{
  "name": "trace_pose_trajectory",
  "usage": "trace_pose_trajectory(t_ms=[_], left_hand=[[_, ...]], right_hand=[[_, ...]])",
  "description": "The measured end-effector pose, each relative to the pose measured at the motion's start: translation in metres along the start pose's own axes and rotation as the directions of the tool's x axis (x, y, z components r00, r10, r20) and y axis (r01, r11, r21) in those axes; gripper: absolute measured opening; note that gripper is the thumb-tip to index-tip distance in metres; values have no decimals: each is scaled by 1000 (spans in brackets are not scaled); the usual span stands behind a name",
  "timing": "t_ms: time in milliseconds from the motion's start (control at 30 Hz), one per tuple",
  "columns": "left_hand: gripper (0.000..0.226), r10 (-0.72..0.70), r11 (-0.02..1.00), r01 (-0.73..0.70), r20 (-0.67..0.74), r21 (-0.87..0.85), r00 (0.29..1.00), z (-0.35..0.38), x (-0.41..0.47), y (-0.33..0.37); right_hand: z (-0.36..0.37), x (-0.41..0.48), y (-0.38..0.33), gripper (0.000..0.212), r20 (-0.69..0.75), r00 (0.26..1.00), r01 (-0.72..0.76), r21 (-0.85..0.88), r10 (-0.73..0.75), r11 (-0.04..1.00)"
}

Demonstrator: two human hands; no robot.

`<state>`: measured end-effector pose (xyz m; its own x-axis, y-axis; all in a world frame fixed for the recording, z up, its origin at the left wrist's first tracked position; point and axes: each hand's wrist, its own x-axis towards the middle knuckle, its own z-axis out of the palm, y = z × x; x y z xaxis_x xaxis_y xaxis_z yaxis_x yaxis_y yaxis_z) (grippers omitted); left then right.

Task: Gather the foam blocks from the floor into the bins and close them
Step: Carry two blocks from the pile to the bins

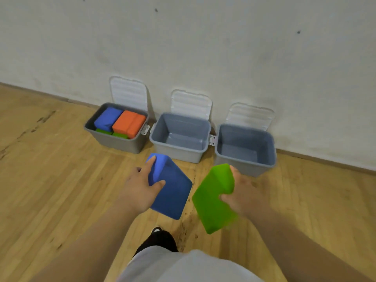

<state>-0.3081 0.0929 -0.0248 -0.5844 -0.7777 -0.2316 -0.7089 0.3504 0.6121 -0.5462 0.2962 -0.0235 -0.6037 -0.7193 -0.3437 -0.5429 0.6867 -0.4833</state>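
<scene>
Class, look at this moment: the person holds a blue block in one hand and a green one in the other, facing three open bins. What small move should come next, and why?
Probably lower the blue block in the left hand into the middle bin. That bin looks empty with its lid up and sits just ahead of that hand, whereas the left bin already looks full. The green block in the right hand could go into the right bin.

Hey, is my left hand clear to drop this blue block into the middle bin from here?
Probably yes. The left hand holds the blue block just short of the middle bin, which is empty with its lid tipped back against the wall. Nothing lies between them.
</scene>
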Motion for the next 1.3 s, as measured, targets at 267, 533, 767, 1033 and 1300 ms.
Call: trace_pose_trajectory(t_ms=[267, 533, 767, 1033, 1300], left_hand=[[81, 90, 992, -98, 114, 73, 989, -80, 207, 4], [81, 16, 996, -28, 152, 80, 988, -71, 366, 3], [81, -202, 979, 195, 127, 67, 971, -57, 485, 5], [81, -314, 942, 266, 250, 207, 916, -19, 628, -25], [81, -244, 947, 94, 498, 306, 832, 68, 783, -107]], right_hand=[[-22, 155, -68, 101, -87, 976, -195, 74, 201, 978], [-39, 338, -83, 96, -5, 949, -307, 223, 316, 925], [-56, 529, -87, 101, 168, 952, -286, 184, 257, 940], [-13, 676, -73, 109, 335, 880, -376, 61, 336, 925], [104, 783, -25, 77, 193, 828, -552, 126, 526, 824]])
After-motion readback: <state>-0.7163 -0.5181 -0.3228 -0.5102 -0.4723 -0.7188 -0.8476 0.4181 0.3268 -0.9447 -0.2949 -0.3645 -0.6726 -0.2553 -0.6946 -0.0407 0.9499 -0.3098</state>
